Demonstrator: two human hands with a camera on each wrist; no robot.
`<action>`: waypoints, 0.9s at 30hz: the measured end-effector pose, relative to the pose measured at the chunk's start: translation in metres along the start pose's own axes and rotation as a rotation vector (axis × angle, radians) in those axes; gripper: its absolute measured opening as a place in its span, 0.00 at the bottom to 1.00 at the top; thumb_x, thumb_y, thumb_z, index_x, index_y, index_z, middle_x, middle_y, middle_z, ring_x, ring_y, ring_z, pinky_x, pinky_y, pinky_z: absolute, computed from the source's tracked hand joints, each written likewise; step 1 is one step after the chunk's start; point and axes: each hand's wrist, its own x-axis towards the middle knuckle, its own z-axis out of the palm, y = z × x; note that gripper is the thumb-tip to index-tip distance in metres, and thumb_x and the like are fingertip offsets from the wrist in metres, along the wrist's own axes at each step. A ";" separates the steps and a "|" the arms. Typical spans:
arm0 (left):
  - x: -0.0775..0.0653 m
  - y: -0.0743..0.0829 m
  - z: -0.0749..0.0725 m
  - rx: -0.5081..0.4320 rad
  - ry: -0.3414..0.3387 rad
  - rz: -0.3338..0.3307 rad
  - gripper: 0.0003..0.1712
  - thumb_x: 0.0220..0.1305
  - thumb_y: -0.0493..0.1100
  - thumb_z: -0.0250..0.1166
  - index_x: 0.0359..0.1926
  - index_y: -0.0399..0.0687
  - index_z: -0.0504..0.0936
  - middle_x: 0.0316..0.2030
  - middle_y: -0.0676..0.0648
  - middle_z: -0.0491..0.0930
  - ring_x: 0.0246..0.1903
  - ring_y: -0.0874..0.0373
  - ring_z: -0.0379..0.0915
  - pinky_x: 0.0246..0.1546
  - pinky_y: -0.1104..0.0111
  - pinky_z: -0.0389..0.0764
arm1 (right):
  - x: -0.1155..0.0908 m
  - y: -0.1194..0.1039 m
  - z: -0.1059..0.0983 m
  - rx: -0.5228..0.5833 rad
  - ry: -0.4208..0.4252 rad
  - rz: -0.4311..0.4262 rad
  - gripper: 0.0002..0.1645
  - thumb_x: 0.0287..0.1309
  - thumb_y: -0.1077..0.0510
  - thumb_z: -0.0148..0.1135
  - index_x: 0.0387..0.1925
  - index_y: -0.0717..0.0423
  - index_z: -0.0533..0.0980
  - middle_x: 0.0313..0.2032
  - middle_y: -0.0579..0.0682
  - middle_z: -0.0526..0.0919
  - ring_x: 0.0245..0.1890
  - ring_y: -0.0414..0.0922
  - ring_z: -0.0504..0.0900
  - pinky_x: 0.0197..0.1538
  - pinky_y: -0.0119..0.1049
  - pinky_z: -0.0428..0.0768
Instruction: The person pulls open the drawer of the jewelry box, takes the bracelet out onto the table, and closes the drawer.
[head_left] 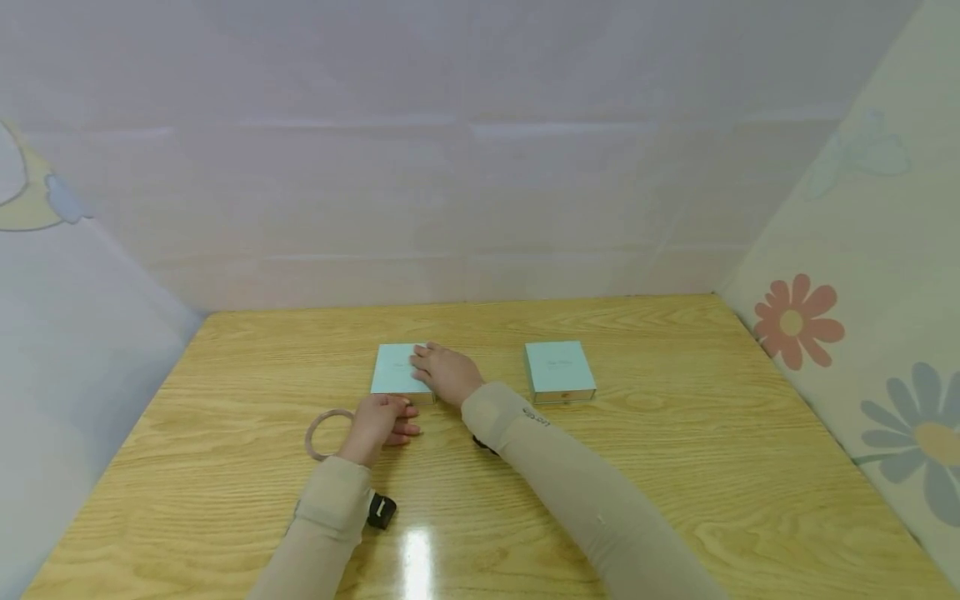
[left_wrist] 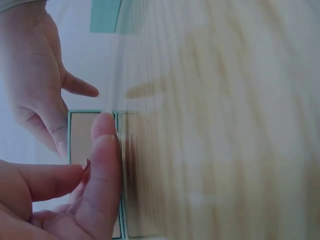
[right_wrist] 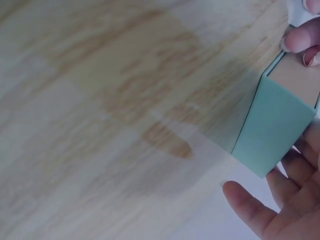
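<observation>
A pale mint drawer-style box (head_left: 393,367) with a beige front lies at the middle of the wooden table. My left hand (head_left: 377,425) is at its front; in the left wrist view its thumb and a finger pinch a small brown pull tab (left_wrist: 87,163) on the beige drawer front (left_wrist: 82,130). My right hand (head_left: 447,375) rests over the box's right part, fingers laid on the top. In the right wrist view the right thumb (right_wrist: 245,202) stands apart from the mint side (right_wrist: 272,127). The drawer appears closed.
A second mint box (head_left: 558,367) stands to the right, its beige front facing me. A pinkish ring-shaped bangle (head_left: 311,437) lies left of my left hand, partly hidden by it. Pale walls border the wooden table (head_left: 675,467) at the back and sides.
</observation>
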 end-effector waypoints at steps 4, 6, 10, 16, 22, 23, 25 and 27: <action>0.001 0.002 0.000 0.001 0.009 -0.016 0.16 0.75 0.34 0.47 0.53 0.24 0.71 0.43 0.36 0.82 0.21 0.63 0.79 0.24 0.72 0.81 | 0.001 -0.001 0.000 -0.003 0.001 -0.005 0.26 0.73 0.48 0.47 0.68 0.51 0.68 0.70 0.48 0.63 0.71 0.46 0.59 0.69 0.40 0.61; 0.001 0.003 0.000 0.007 0.012 -0.017 0.16 0.75 0.34 0.47 0.54 0.24 0.71 0.43 0.36 0.82 0.21 0.63 0.79 0.24 0.72 0.81 | 0.001 -0.001 0.000 -0.006 0.001 -0.006 0.26 0.73 0.48 0.46 0.68 0.51 0.68 0.70 0.48 0.63 0.71 0.46 0.59 0.69 0.40 0.61; 0.000 0.004 -0.001 0.020 -0.006 -0.003 0.16 0.75 0.34 0.48 0.54 0.23 0.70 0.43 0.35 0.81 0.22 0.62 0.80 0.23 0.73 0.81 | 0.002 -0.001 -0.001 -0.012 0.002 -0.007 0.26 0.73 0.48 0.46 0.68 0.51 0.68 0.69 0.48 0.64 0.71 0.47 0.59 0.69 0.39 0.61; -0.003 0.004 -0.001 0.032 -0.037 0.020 0.17 0.73 0.32 0.49 0.56 0.20 0.68 0.43 0.32 0.80 0.22 0.61 0.80 0.23 0.72 0.82 | 0.002 -0.001 -0.003 -0.007 -0.008 -0.008 0.26 0.73 0.48 0.48 0.67 0.51 0.69 0.69 0.48 0.64 0.70 0.47 0.60 0.69 0.40 0.62; -0.011 0.006 -0.003 0.036 -0.040 0.060 0.19 0.73 0.31 0.49 0.58 0.18 0.66 0.43 0.31 0.79 0.23 0.61 0.80 0.25 0.72 0.82 | 0.005 0.000 -0.004 0.044 -0.004 0.004 0.25 0.72 0.49 0.50 0.66 0.53 0.70 0.68 0.49 0.65 0.69 0.48 0.61 0.69 0.41 0.62; -0.013 0.006 -0.004 0.041 -0.042 0.066 0.19 0.73 0.32 0.49 0.58 0.18 0.66 0.44 0.31 0.79 0.24 0.60 0.80 0.26 0.71 0.82 | 0.005 0.000 -0.004 0.054 -0.003 0.009 0.25 0.72 0.49 0.50 0.66 0.53 0.70 0.68 0.49 0.65 0.69 0.47 0.61 0.69 0.41 0.62; -0.017 0.006 -0.005 0.048 -0.046 0.073 0.20 0.74 0.33 0.49 0.59 0.19 0.67 0.44 0.31 0.79 0.26 0.59 0.81 0.28 0.70 0.83 | 0.006 0.000 -0.003 0.079 -0.005 0.020 0.25 0.72 0.49 0.51 0.66 0.53 0.70 0.68 0.48 0.66 0.70 0.47 0.61 0.69 0.41 0.61; -0.021 0.005 -0.006 0.052 -0.047 0.076 0.20 0.74 0.34 0.50 0.59 0.20 0.67 0.45 0.31 0.78 0.27 0.58 0.82 0.30 0.68 0.83 | 0.005 0.000 -0.002 0.098 -0.007 0.028 0.25 0.71 0.50 0.51 0.66 0.53 0.70 0.68 0.48 0.66 0.70 0.47 0.61 0.69 0.40 0.60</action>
